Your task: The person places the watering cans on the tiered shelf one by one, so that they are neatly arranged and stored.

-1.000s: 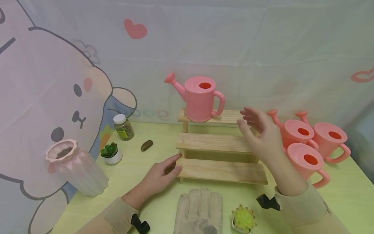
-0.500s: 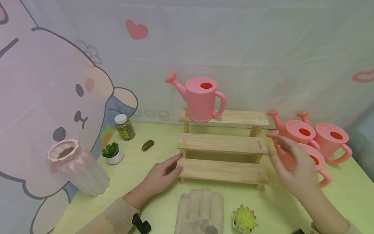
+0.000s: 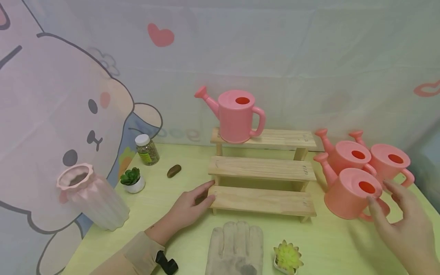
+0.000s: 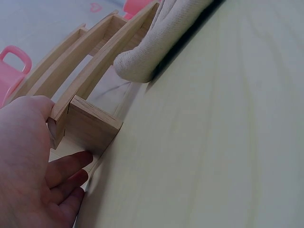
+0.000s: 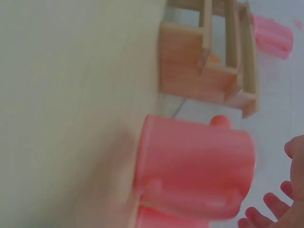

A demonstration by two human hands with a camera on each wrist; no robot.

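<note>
My left hand touches the left end of the three-step wooden shelf. In the left wrist view its thumb lies against the end of the lowest board, with the fingers by the side panel. My right hand is at the handle side of the front pink watering can, fingers spread and thumb overlapping its top. In the right wrist view, a gap shows between the fingers and this can. Two more watering cans, one left and one right, stand behind it. Another watering can sits on the top step.
A grey work glove and a yellow-green potted succulent are in front of the shelf. Leftward stand a ribbed pink-white vase, a green succulent and a white-capped jar, with a brown stone nearby.
My right hand has moved from the shelf's upper right, down and rightward past its right end, to the front watering can's handle side. My left hand stays at the shelf.
</note>
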